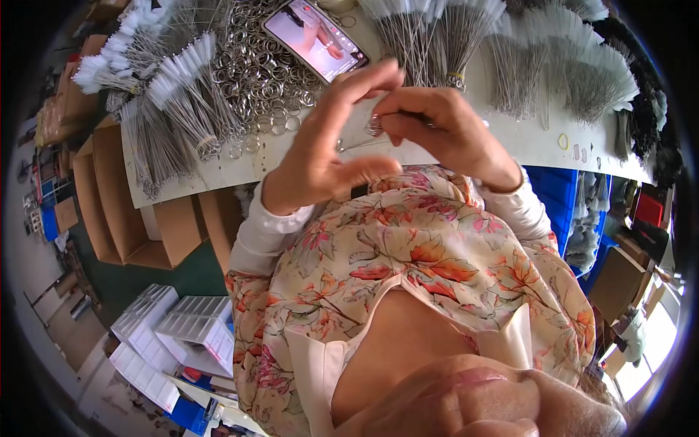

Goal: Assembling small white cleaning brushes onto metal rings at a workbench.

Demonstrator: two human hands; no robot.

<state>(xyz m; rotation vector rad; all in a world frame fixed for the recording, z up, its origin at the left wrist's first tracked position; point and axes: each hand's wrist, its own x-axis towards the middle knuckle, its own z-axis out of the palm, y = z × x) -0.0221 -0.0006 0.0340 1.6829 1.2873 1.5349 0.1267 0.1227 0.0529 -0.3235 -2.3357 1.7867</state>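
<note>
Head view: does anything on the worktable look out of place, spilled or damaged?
Mildly, yes. A phone with its screen lit lies slanted at the edge of the heap of metal rings, an odd item among work parts. A yellow band lies loose toward the right of the worktable. I see no clear damage.

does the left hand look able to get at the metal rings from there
Likely yes: the left hand is open beside the metal rings, and nothing visible blocks the way.

A small, shiny silvery ring point(374, 126) and a thin wire point(362, 143), running sideways, near the tabletop's near edge.
</note>
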